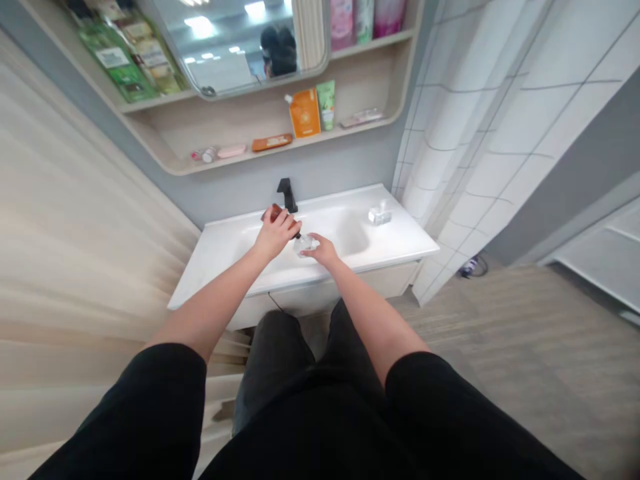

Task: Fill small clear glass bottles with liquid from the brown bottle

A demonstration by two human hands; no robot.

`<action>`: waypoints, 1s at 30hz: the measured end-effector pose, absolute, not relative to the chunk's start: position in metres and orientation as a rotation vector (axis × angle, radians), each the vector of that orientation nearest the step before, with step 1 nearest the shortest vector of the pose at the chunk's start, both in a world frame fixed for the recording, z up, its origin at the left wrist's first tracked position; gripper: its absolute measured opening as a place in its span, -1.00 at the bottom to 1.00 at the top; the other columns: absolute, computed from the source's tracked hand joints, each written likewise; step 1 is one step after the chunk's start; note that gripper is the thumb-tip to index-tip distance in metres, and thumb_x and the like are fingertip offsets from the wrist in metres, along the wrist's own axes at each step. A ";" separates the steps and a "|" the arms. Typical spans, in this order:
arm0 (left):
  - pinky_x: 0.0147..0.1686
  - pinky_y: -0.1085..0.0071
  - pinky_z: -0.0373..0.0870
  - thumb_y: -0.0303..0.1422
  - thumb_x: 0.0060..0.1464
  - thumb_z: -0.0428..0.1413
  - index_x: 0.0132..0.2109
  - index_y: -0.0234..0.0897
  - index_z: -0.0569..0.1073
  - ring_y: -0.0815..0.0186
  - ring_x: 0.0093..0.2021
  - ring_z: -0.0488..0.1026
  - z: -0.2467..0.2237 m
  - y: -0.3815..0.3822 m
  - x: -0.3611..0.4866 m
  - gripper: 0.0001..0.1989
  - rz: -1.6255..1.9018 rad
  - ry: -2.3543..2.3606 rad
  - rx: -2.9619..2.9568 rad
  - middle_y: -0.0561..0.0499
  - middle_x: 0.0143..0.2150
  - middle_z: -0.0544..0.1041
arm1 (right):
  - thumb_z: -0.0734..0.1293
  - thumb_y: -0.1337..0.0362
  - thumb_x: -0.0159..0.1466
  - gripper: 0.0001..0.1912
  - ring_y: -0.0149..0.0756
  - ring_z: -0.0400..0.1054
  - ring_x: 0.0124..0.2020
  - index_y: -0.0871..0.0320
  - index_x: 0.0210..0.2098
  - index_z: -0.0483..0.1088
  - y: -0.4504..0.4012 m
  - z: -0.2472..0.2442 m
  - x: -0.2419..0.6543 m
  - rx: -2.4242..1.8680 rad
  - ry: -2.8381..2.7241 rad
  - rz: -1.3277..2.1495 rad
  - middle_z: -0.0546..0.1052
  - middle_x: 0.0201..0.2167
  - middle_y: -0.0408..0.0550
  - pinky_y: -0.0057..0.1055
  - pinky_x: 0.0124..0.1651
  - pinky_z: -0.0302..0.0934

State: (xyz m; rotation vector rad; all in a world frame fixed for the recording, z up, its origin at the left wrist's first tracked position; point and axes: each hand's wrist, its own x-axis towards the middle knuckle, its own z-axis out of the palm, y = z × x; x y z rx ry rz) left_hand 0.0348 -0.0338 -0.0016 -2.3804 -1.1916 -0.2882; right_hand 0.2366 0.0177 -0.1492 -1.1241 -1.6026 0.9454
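Over the white sink basin (350, 230), my left hand (274, 235) is wrapped round a brown bottle (277, 213), which is tilted with its dark neck pointing down to the right. Just beside that neck, my right hand (321, 251) grips a small clear bottle (303, 245). The neck and the clear bottle are very close; whether they touch I cannot tell. A black faucet (287, 195) stands behind the brown bottle. Another small clear bottle (380, 214) is on the counter's right side.
Above the sink, a shelf (175, 163) holds an orange pouch (305, 113), a green tube (327, 105) and small items. A mirror (240, 47) hangs above. Curtains flank the counter, cream (75, 220) at left and white (450, 133) at right.
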 end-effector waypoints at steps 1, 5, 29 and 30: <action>0.57 -0.55 -0.10 -0.44 0.49 -0.03 0.39 -0.08 0.51 -0.16 0.61 0.23 -0.001 -0.034 0.035 -0.53 -0.289 -1.183 -2.379 -0.31 0.45 0.52 | 0.76 0.11 -0.05 -0.16 0.02 0.58 0.11 0.06 0.22 0.63 0.018 -0.149 0.237 -1.119 -1.595 0.954 0.73 0.02 -0.04 -0.07 0.29 0.49; 0.57 -0.55 -0.12 -0.45 0.47 0.00 0.38 -0.07 0.51 -0.15 0.62 0.23 0.000 -0.033 0.036 -0.54 -0.323 -1.185 -2.405 -0.29 0.46 0.52 | 0.76 0.13 -0.07 -0.17 0.01 0.57 0.09 0.08 0.19 0.63 0.018 -0.149 0.237 -1.112 -1.580 0.979 0.72 -0.01 -0.03 -0.08 0.27 0.48; 0.57 -0.57 -0.11 -0.48 0.49 0.00 0.37 -0.09 0.53 -0.09 0.63 0.25 0.002 -0.023 0.038 -0.55 -0.339 -1.098 -2.446 -0.28 0.47 0.52 | 0.75 0.07 -0.09 -0.13 -0.03 0.56 0.01 0.09 0.19 0.59 0.025 -0.158 0.235 -1.068 -1.492 1.075 0.70 0.00 -0.05 -0.12 0.21 0.48; 0.57 -0.57 -0.12 -0.49 0.47 0.02 0.37 -0.09 0.52 -0.10 0.63 0.25 0.002 -0.024 0.037 -0.54 -0.353 -1.101 -2.449 -0.29 0.48 0.51 | 0.75 0.06 -0.08 -0.13 -0.03 0.56 0.01 0.10 0.19 0.59 0.025 -0.159 0.236 -1.066 -1.495 1.074 0.70 -0.02 -0.05 -0.11 0.21 0.49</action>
